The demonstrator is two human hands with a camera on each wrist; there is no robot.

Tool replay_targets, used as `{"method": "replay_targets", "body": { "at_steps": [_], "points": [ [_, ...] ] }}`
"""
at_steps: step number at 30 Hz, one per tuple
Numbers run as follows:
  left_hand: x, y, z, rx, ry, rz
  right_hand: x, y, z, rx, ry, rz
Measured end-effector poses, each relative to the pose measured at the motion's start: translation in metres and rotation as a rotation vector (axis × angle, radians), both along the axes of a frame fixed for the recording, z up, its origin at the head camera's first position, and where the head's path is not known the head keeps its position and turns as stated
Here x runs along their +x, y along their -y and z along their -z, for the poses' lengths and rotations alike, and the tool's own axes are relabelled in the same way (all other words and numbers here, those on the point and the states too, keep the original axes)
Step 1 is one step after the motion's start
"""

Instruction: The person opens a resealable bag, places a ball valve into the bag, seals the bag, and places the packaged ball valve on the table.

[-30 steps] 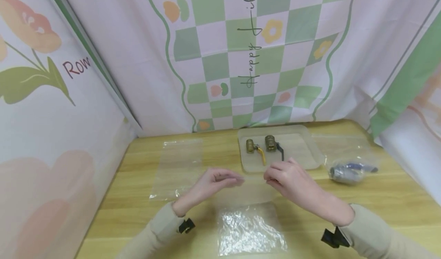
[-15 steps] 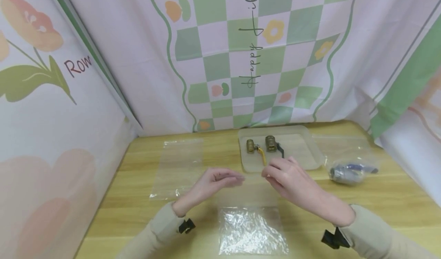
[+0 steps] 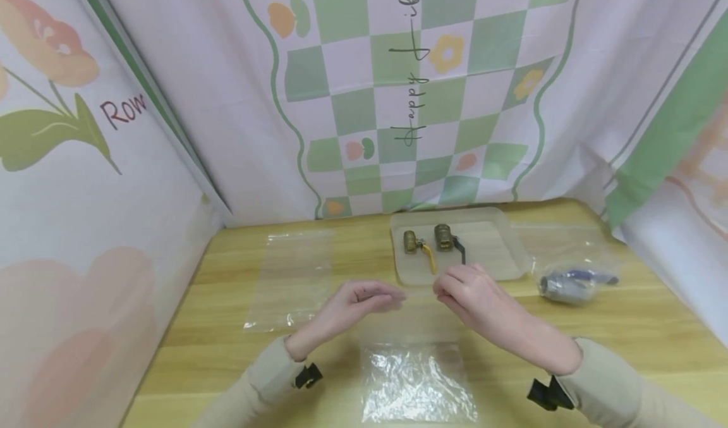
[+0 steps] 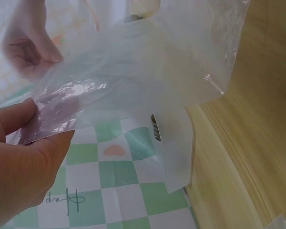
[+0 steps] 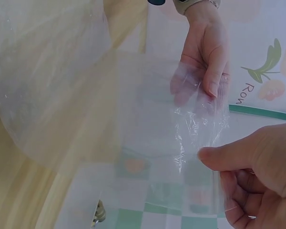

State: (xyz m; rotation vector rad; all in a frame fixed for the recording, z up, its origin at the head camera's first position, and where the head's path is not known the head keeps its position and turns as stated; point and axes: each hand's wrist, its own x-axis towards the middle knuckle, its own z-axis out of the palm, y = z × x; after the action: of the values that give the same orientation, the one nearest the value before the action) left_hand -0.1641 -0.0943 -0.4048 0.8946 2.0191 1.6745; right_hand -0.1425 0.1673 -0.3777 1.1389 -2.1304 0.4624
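Note:
A clear plastic bag hangs between the two hands over the table's front part. My left hand pinches its upper left corner, the thumb on one side and straight fingers behind the film in the left wrist view. At the other upper corner my right hand grips the edge between thumb and curled fingers, as the right wrist view shows. The bag looks flat, with nothing seen inside. Beyond the hands, a brass valve with a yellow handle and a larger one with a black handle lie in a tray.
The translucent tray stands at the back of the wooden table. Another clear bag lies flat on the left. On the right lies a bag with a grey, blue-handled valve inside. A patterned curtain hangs behind.
The hands and the bag have stayed almost in place. My right hand's fingers have shifted very slightly, and the head view has turned a little.

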Motion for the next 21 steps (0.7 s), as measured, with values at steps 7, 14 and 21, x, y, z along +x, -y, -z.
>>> {"method": "replay_targets", "body": {
  "at_steps": [7, 14, 21],
  "points": [
    [-0.0005, -0.0002, -0.0022, 0.001, -0.020, 0.003, 0.0022, -0.0008, -0.0023, 0.000, -0.001, -0.007],
    [-0.0029, 0.0003, -0.0012, 0.004, -0.027, -0.007, 0.0030, -0.0004, -0.0045, 0.036, -0.010, -0.021],
    [-0.0039, 0.0024, 0.0007, 0.008, -0.027, -0.019, 0.0021, -0.0006, -0.0066, 0.083, 0.009, -0.045]
  ]
}}
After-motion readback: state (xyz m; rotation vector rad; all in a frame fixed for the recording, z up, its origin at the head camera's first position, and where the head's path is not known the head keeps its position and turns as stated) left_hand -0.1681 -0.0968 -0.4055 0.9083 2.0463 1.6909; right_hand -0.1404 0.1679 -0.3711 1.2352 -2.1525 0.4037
